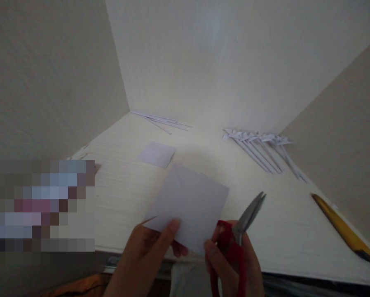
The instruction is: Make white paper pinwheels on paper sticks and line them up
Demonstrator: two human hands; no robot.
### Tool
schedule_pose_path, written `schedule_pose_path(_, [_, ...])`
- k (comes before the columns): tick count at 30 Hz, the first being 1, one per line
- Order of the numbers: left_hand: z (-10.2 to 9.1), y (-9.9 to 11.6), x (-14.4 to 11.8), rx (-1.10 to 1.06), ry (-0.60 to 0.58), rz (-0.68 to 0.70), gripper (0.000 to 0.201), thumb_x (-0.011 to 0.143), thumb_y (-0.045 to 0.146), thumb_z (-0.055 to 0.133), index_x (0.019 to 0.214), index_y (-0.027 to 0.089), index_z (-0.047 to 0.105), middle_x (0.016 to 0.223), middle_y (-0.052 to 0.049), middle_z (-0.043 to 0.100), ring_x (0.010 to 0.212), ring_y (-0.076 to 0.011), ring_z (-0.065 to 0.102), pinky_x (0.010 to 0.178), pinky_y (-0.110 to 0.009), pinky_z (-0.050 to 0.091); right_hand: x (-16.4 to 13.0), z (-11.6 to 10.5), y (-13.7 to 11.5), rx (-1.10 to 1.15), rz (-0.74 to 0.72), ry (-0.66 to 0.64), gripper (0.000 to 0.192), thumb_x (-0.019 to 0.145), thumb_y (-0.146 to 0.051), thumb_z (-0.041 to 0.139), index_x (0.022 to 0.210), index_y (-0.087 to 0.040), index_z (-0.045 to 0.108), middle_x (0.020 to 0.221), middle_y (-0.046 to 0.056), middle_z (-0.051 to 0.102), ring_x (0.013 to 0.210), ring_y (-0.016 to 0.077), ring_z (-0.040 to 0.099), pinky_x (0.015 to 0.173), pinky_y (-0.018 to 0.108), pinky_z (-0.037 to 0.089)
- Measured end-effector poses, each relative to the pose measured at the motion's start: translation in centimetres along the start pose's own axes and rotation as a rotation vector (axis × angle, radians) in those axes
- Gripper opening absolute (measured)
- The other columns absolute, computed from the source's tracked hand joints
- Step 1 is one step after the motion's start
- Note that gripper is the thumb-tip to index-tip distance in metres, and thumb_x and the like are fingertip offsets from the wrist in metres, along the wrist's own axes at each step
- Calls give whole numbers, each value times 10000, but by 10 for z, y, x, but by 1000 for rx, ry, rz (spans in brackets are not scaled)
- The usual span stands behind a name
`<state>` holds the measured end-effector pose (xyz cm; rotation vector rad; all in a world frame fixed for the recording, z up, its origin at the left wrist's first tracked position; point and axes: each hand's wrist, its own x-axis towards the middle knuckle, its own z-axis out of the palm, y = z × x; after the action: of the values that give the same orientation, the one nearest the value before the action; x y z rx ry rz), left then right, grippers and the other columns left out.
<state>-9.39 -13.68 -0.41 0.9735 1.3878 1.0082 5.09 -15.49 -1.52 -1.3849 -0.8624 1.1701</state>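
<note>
A square sheet of white paper [191, 198] is held up between my two hands near the front of the white surface. My left hand [154, 247] pinches its lower left edge, thumb on top and fingers beneath. My right hand [234, 264] has red-handled scissors [242, 247] in its grip, and its thumb touches the paper's lower right corner. The scissor blades point up and to the right, away from the paper, and look nearly closed. Just beyond the sheet lies a smaller piece of white paper [158, 154].
Several thin rolled paper sticks [160, 120] lie at the back left. At the back right is a row of paper sticks with folded tips [259, 142]. A yellow utility knife [342, 227] rests by the right wall. Panels enclose the surface [284, 231]. A blurred-out patch covers the left.
</note>
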Motion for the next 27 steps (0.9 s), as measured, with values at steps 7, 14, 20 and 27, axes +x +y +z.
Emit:
schedule_pose_path(7, [9, 7, -57, 238, -11, 204, 537, 829, 539, 507, 422, 188, 512, 398, 14, 470, 420, -126, 460, 468, -237, 375, -48, -23, -22, 40, -110, 23, 279, 717, -383, 736, 805, -225, 524, 580, -49, 519, 474, 87, 478, 445, 179, 421])
schedule_pose_path(14, [30, 19, -94, 298, 52, 355, 431, 824, 423, 504, 472, 177, 540, 414, 33, 453, 396, -93, 388, 394, -208, 267, -84, -82, -3, 61, -153, -11, 284, 755, -397, 705, 812, -215, 494, 561, -67, 502, 437, 67, 460, 419, 161, 382])
schedule_pose_path(20, [48, 21, -106, 234, 85, 443, 376, 808, 373, 524, 495, 169, 568, 412, 35, 484, 383, -82, 411, 385, -189, 287, -109, -132, 16, 123, -158, -53, 373, 695, -514, 726, 810, -218, 531, 647, -38, 512, 460, 52, 388, 406, 158, 320])
schedule_pose_path(27, [57, 17, -113, 220, 75, 462, 352, 798, 362, 540, 505, 169, 565, 436, 25, 519, 401, -86, 442, 381, -183, 285, -90, -153, 48, 46, -242, -126, 334, 817, -578, 551, 793, -247, 583, 593, 6, 462, 548, 170, 496, 451, 267, 438])
